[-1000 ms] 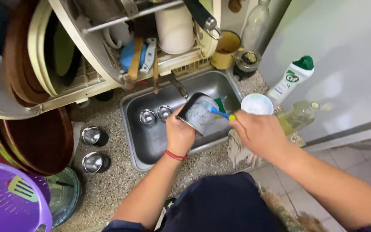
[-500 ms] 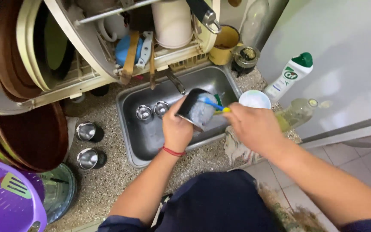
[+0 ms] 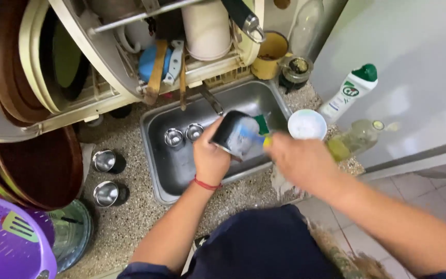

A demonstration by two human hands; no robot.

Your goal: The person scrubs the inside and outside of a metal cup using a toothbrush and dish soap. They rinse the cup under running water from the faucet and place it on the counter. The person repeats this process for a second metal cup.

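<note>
Scrubbing stage here: a dark pan (image 3: 232, 135) is gripped over the sink (image 3: 181, 165) by the left hand (image 3: 210, 157), a sponge (image 3: 262, 129) is pinched in the blurred right hand (image 3: 298, 160), and rinsing looks due afterwards.

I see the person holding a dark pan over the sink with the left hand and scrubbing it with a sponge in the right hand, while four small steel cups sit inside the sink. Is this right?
Not quite: the head view shows only two small steel cups inside the sink; two more stand on the counter to its left. The rest holds: the left hand holds the dark pan over the sink and the right hand scrubs it with a sponge.
</note>
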